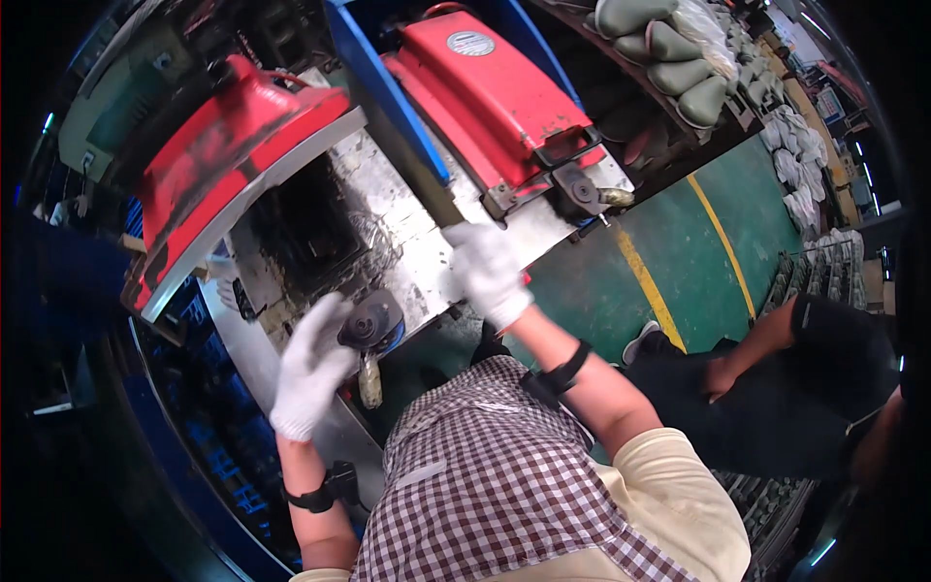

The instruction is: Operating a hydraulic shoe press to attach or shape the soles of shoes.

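Observation:
My left hand point(312, 364), in a white knit glove, is beside a dark round clamp knob point(371, 320) at the near edge of the metal bench. Its fingers look extended and apart, with nothing visible in them; whether they touch the knob I cannot tell. A tape-wrapped handle point(370, 381) hangs below that knob. Over the bench's front edge is my right hand point(485, 270), also white-gloved. Motion blurs its fingers, so their closure cannot be made out. Between and beyond my hands is the stained metal bench top point(412, 257) with a dark rectangular recess point(315, 228).
A raised red cover point(233, 155) stands at left; another red cover point(490, 92) lies lowered within a blue frame point(388, 97). Its taped handle point(615, 197) juts over the green floor point(582, 276). Grey-green foot-shaped forms point(679, 78) fill a rack. A person point(776, 388) is at right.

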The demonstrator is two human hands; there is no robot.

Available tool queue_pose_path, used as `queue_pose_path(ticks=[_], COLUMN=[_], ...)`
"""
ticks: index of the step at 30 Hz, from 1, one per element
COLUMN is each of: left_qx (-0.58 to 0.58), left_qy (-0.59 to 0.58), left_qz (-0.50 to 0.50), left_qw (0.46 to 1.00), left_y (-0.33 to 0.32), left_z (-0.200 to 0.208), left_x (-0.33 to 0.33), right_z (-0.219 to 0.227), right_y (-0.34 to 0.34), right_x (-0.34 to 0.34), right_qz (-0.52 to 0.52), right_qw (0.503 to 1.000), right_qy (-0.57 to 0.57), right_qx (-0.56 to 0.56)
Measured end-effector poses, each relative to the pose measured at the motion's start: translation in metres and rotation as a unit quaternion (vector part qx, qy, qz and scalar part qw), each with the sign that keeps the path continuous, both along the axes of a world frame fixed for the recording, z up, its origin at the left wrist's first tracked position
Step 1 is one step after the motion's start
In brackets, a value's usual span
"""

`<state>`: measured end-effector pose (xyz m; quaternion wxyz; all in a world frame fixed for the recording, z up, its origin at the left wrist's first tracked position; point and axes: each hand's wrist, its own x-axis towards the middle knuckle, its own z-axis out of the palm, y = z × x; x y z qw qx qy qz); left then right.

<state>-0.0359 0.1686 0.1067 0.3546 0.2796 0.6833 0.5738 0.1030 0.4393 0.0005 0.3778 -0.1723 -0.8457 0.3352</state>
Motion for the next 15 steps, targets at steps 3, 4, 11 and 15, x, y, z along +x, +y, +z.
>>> queue_pose_path(ticks=[3, 4, 11, 15], left_qx=[-0.043, 0.002, 0.043, 0.070], left_qy=[0.165, 0.261, 0.443, 0.548], left_qz=[-0.114, -0.155, -0.214, -0.154], left_qw=[0.979, 0.953, 0.870, 0.819], left_y=[0.080, 0.112, 0.303, 0.364], left_z=[0.016, 0.022, -0.006, -0.050], left_x=[0.021, 0.029, 0.071, 0.070], right_z=[0.013, 0.010, -0.013, -0.004], right_y=[0.118, 0.153, 0.249, 0.185], right_x=[0.051, 0.071, 0.133, 0.137], right_qz=[-0.213, -0.282, -0.269, -0.287], right_qw=[0.961, 0.939, 0.877, 0.885], right_qy=[-0.036, -0.103, -0.388, -0.367], right_qx=[0.174, 0.170, 0.087, 0.028])
